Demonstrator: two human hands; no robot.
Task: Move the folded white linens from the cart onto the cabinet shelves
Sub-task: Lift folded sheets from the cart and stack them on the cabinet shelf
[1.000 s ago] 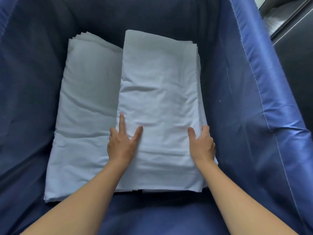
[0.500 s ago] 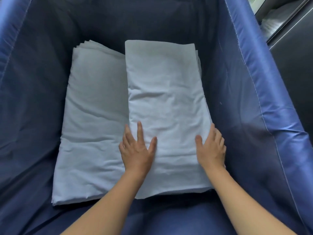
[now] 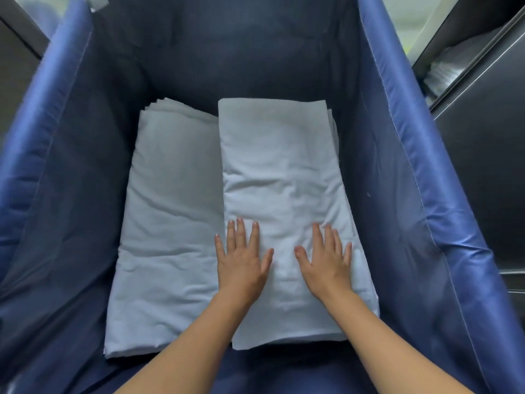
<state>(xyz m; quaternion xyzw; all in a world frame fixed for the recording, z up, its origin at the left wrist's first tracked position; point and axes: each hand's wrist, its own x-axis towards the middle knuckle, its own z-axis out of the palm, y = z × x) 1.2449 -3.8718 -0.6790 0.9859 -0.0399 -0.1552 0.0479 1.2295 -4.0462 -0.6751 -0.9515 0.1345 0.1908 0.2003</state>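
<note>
From where I sit, the grip has changed: a second ago my left hand (image 3: 241, 260) was at the left edge of the right-hand linen stack (image 3: 284, 194) and my right hand (image 3: 326, 260) was curled at its right edge, and now both lie flat on top of it, fingers straight and spread, palms down, pinching nothing. Going left to right, the left-hand linen stack (image 3: 170, 223) lies just beyond my left little finger, lower and partly under the pile I press; between my two thumbs is a bare, creased strip of cloth; past my right little finger the pile's layered edge shows, then the blue cart wall (image 3: 412, 194). I read this as smoothing or steadying rather than lifting, so nothing has left the cart yet and a real hold under the pile has yet to be made. How many folded pieces each pile holds I cannot tell, since only their edges show. The near end of the pile is partly covered by my forearms. At far right a dark cabinet (image 3: 483, 137) is cut off by the frame, with something pale on a shelf, too blurred to name.
</note>
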